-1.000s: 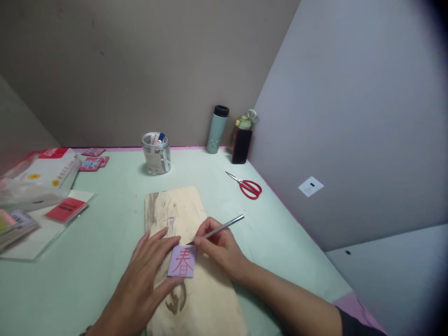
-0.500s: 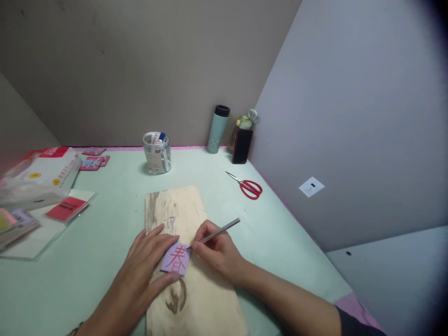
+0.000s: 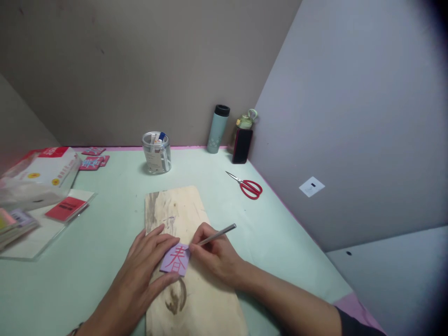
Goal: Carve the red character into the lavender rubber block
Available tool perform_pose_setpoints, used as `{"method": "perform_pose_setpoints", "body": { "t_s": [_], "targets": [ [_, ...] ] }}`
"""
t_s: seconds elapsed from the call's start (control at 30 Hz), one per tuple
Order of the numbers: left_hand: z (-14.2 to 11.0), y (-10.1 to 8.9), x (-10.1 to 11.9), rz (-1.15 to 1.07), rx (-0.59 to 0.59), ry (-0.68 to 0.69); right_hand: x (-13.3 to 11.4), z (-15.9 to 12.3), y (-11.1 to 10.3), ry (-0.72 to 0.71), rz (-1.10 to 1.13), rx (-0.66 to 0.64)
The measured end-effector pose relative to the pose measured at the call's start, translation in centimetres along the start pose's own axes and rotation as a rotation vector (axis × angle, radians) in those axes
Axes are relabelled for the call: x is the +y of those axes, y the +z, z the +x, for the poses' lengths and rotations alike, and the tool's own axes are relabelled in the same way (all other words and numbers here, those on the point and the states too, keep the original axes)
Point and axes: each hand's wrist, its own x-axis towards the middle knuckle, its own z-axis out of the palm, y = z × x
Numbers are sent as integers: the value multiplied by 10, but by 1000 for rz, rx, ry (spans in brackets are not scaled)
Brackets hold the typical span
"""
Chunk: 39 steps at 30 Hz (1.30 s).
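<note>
A small purple square (image 3: 171, 261) with a red Chinese character lies on the wooden board (image 3: 196, 298). My left hand (image 3: 145, 268) steadies it, index finger at its upper edge and thumb at its lower edge. In my right hand (image 3: 215, 254) is a slim silver craft knife (image 3: 224, 231), held like a pen. Its handle slants up to the right, and its tip meets the square's upper right part, close beside the character. My fingers partly hide the knife's front end.
Red-handled scissors (image 3: 249, 187) lie right of the board. Behind stand a clear jar of pens (image 3: 156, 154), a teal tumbler (image 3: 217, 129), a green bottle (image 3: 245, 121) and a phone (image 3: 242, 147). Left are a plastic bag (image 3: 52, 177), a red packet (image 3: 67, 208) and several red squares (image 3: 91, 163).
My right hand and the craft knife have shifted slightly left and down, and the handle lies a little lower. My left hand and the purple square stay in place.
</note>
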Motion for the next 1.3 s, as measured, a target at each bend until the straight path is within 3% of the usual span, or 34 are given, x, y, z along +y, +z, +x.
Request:
{"method": "perform_pose_setpoints", "body": {
  "t_s": [0.6,1.07,1.3],
  "targets": [
    [1,-4,-10,74,-55,43,-3,0,-3,2,-5,-35],
    [3,-4,-7,92,-13,64,-4,-1,-4,-7,-18,-42],
    [2,-5,4,113,34,44,0,-1,0,-64,-49,-4]
  ]
}}
